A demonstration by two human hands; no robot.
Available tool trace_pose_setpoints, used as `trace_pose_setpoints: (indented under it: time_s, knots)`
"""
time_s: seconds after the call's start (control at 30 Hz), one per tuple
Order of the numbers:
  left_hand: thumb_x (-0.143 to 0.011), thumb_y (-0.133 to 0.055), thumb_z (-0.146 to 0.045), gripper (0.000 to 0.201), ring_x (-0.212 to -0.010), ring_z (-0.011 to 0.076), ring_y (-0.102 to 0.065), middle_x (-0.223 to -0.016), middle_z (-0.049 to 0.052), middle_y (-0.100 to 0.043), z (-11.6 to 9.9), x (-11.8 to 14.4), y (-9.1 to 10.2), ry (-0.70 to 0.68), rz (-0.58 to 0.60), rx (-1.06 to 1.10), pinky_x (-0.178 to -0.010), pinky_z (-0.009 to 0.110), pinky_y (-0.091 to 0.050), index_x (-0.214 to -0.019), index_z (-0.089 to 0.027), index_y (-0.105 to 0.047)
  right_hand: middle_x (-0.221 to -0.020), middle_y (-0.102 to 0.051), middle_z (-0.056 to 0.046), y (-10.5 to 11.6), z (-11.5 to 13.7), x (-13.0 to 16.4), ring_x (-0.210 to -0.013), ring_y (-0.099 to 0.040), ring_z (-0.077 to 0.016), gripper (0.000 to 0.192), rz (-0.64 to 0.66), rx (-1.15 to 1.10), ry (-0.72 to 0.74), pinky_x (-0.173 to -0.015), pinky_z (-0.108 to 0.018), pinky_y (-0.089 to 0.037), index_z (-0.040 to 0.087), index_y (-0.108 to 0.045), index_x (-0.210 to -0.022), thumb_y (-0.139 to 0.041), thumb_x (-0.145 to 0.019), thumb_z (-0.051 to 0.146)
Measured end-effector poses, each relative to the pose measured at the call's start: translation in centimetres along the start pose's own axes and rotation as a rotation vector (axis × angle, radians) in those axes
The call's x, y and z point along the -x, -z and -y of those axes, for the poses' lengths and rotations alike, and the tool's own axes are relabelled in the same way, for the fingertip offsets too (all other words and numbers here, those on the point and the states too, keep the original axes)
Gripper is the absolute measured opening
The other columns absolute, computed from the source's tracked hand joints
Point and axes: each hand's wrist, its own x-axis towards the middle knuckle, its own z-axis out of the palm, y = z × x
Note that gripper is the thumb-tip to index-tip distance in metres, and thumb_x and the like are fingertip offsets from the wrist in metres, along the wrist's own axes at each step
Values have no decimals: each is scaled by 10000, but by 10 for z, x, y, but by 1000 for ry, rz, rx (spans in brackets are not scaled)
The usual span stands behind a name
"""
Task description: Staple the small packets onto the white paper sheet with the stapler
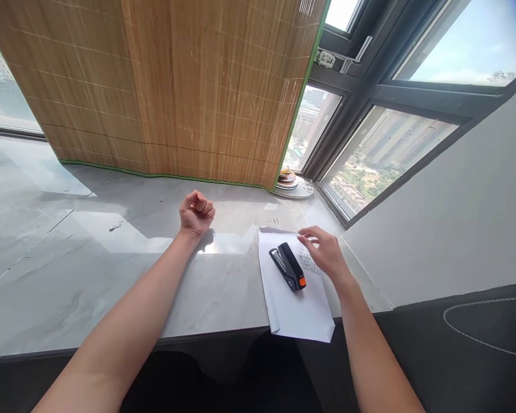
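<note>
Paper (294, 304) under stapler (289, 267); right hand (327, 255) fingers loose beside; left hand (196, 213) fisted.

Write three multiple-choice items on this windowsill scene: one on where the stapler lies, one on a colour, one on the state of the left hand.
1. Where does the stapler lie?
A. on the white paper
B. on the stack of plates
C. in the left hand

2. What colour is the tip at the stapler's near end?
A. green
B. orange
C. white

3. How is the left hand held?
A. flat, palm down on the paper
B. curled into a loose fist on the grey sill
C. gripping the stapler

Answers:
1 A: the black stapler rests on the sheet, just left of the right hand.
2 B: an orange patch shows at its near end.
3 B: the fingers are curled in and the hand sits apart from the paper, holding nothing visible.
</note>
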Motion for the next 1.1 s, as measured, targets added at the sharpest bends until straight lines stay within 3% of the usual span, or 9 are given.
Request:
trace_pose_setpoints:
  time_s: [0.07, 0.13, 0.2, 0.3, 0.47, 0.67, 0.83, 0.93, 1.1]
  knots:
    - [-964, -665, -331, 374, -382, 72, -270, -448, -98, -249, -3, -1, 1, -11, -8, 20, -408, 235, -215, -621, -200, -598, -1442, -644, -158, -15, -13, -27, -1379, -593, -287, 469, -18, 58, 108, -1159, -505, -493, 197, -683, -1314, -424, -1076, 508]
    - [-988, -647, -338, 347, -386, 78, -260, -442, -102, -237, -6, -2, 2, -39, -10, 48, -408, 238, -205, -667, -206, -656, -1668, -420, -183, -41, -22, -48, -1574, -373, -284, 572, 159, 166, 132, -1271, -524, -354, 162, -525, -1533, -367, -1088, 486]
    - [-1017, -616, -349, 326, -394, 86, -244, -443, -106, -211, -10, -4, 3, -67, -4, 75, -410, 239, -197, -733, -217, -707, -1738, -274, -186, -68, -25, -61, -1630, -246, -281, 633, 325, 297, 108, -1315, -541, -242, 130, -384, -1633, -330, -1093, 454]
    - [-1066, -535, -365, 383, -399, 100, -187, -455, -103, -142, -19, -6, 8, -117, 23, 122, -410, 242, -191, -764, -237, -733, -1753, -194, -195, -101, -12, -70, -1647, -179, -294, 669, 378, 453, 37, -1334, -524, -159, 68, -320, -1659, -301, -1093, 423]
    - [-1117, -358, -425, 586, -406, 132, -47, -510, -80, 20, -35, -11, 23, -168, 58, 170, -390, 277, -125, -688, -267, -725, -1762, -132, -165, -154, 54, -84, -1660, -121, -259, 701, 354, 421, 139, -1344, -511, -109, 48, -221, -1689, -262, -1100, 427]
    - [-1058, -486, -559, 606, -422, 117, -10, -549, -68, 57, -39, -10, 37, -321, 52, 63, -395, 282, -66, -547, -246, -579, -1756, -92, -187, -218, 142, -104, -1664, -86, -276, 751, 379, 279, 117, -1349, -536, -81, -27, -231, -1664, -231, -1096, 464]
    - [-1067, -449, -556, 656, -451, 123, 31, -565, -63, 75, -38, -8, 34, -304, 17, 8, -406, 303, -32, -503, -220, -456, -1774, -30, -112, -225, 157, -103, -1667, -49, -270, 692, 364, 225, 193, -1344, -572, -102, 72, -267, -1678, -281, -1093, 441]
    - [-1052, -476, -584, 669, -440, 118, 12, -546, -64, 52, -39, -7, 32, -285, -21, -31, -405, 305, -41, -500, -213, -407, -1781, -11, -52, -223, 155, -99, -1668, -24, -266, 671, 308, 214, 234, -1340, -583, -116, 156, -197, -1708, -296, -1091, 400]
    - [-1040, -506, -543, 661, -400, 115, -10, -512, -70, 50, -39, -7, 32, -251, 14, 37, -381, 294, -58, -485, -217, -355, -1774, -5, -132, -220, 147, -95, -1667, -36, -257, 757, 279, 222, 192, -1352, -509, -119, 24, -92, -1700, -314, -1075, 391]
